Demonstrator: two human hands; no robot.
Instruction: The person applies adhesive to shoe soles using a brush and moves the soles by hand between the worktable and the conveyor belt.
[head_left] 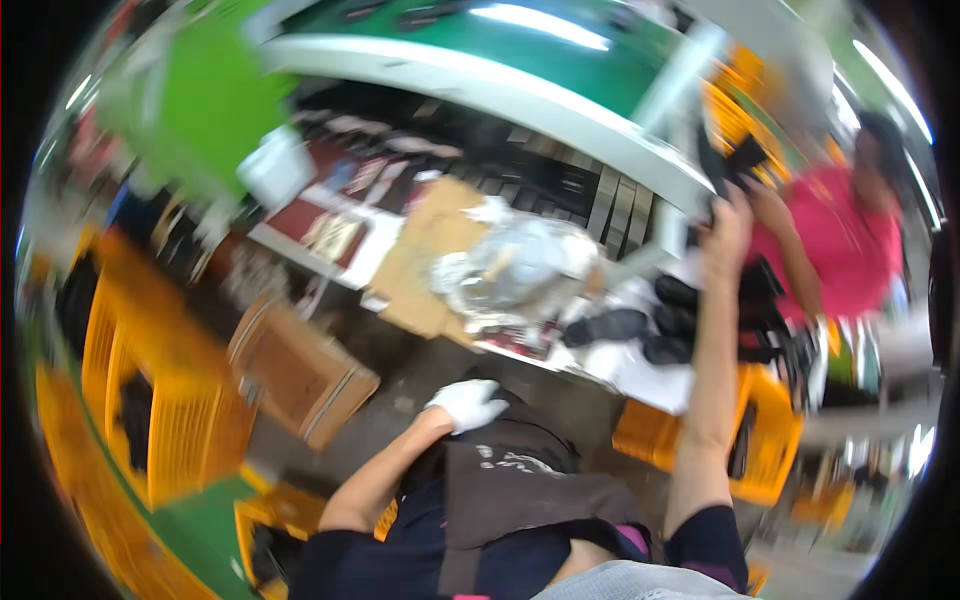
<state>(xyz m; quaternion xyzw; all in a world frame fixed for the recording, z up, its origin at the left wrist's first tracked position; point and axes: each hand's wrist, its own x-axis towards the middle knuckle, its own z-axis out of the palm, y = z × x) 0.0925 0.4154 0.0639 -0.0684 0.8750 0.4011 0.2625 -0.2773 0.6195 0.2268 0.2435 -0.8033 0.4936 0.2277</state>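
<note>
My left hand [468, 405], in a white glove, lies flat on the dark cloth over my lap, with nothing visible in it. My bare right hand [728, 232] is stretched far out to the upper right, beside the end of the green-topped bench. Its fingers look closed around a black item [712, 168], too blurred to name. A co-worker's hand [772, 208] is just right of mine, near another dark piece [746, 155]. Black shoe-like pieces [606, 327] lie on white sheets left of my right forearm.
A plastic bag [525, 265] sits on cardboard [420, 250] on the shelf ahead. A brown box [298, 372] stands left of my knees. Yellow crates [205, 430] line the left, and another yellow crate [772, 440] is at right. The co-worker in a pink shirt [845, 235] is close at right.
</note>
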